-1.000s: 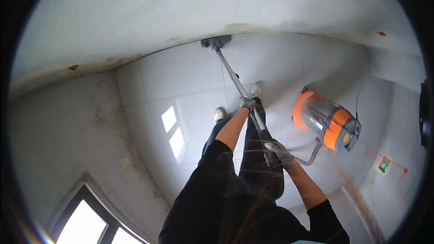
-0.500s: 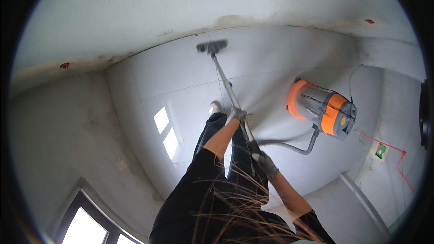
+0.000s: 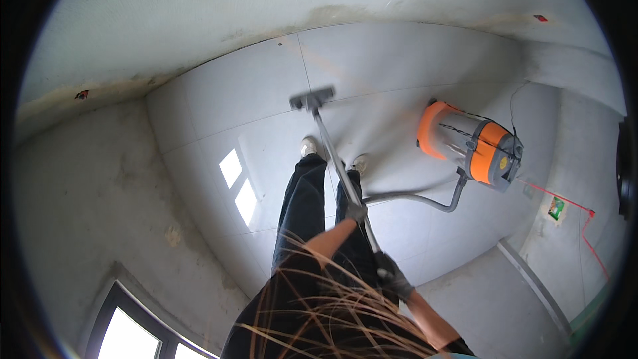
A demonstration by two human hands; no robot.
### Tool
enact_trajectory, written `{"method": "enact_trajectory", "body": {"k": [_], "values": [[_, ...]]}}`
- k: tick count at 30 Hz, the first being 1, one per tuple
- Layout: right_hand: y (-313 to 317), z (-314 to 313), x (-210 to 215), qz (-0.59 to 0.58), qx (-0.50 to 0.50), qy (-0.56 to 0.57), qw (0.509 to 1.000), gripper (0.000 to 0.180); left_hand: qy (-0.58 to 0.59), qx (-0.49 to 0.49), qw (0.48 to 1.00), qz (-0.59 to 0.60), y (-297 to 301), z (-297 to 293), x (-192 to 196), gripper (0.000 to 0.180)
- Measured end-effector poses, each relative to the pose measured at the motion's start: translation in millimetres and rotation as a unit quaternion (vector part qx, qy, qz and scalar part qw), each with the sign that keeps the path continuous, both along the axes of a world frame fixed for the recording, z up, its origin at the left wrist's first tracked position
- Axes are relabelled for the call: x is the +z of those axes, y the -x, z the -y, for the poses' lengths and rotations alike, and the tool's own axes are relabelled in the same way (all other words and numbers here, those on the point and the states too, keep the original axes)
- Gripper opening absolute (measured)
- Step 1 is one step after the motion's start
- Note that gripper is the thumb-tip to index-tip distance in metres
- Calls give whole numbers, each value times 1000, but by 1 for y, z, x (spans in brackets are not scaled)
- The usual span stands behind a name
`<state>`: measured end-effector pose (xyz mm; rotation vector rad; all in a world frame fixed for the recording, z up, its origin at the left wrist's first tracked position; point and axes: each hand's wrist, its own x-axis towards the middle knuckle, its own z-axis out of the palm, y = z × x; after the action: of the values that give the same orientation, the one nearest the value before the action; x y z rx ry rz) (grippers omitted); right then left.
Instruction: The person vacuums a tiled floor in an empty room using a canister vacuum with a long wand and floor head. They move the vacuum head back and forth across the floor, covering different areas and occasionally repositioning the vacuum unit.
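Note:
A long metal vacuum wand [image 3: 336, 158] slants away from me, its dark floor nozzle [image 3: 312, 98] resting on pale tiles. My left hand [image 3: 356, 212], in a grey glove, is closed round the middle of the tube. Nearer my body, my gloved right hand [image 3: 393, 276] is wrapped round the wand's dark upper end. From there a grey hose [image 3: 419, 198] curves to the vacuum cleaner [image 3: 470, 145], an orange and grey drum unit standing to the right. Loose hair strands partly cover my forearms and the wand's near end.
A bare plastered wall [image 3: 219, 6] runs along the far side, and another [image 3: 133, 173] stands at the left above a window [image 3: 129, 332]. A black cord [image 3: 513, 112] trails behind the vacuum cleaner. Red wire [image 3: 565, 199] hangs by a green wall box [image 3: 556, 207]. My shoes [image 3: 308, 146] flank the wand.
The nozzle has been drawn back from the far wall toward my feet. Both hands have come nearer my body with the wand.

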<state>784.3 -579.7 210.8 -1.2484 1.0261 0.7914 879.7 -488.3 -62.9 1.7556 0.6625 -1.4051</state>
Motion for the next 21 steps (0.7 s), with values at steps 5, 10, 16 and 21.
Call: {"method": "enact_trajectory", "body": {"k": [5, 10, 16, 21], "values": [[31, -1, 34, -68, -169, -75, 980, 75, -6, -26, 997, -75, 37, 4, 26, 87], [48, 3, 21, -114, -140, -62, 982, 77, -10, -25, 996, -85, 38, 0, 22, 80], [20, 6, -27, 0, -32, -33, 999, 77, -20, 39, 998, -52, 3, 5, -25, 74], [-123, 8, -101, 63, -93, -100, 989, 76, 38, 78, 991, 98, -175, -5, -101, 75]]}}
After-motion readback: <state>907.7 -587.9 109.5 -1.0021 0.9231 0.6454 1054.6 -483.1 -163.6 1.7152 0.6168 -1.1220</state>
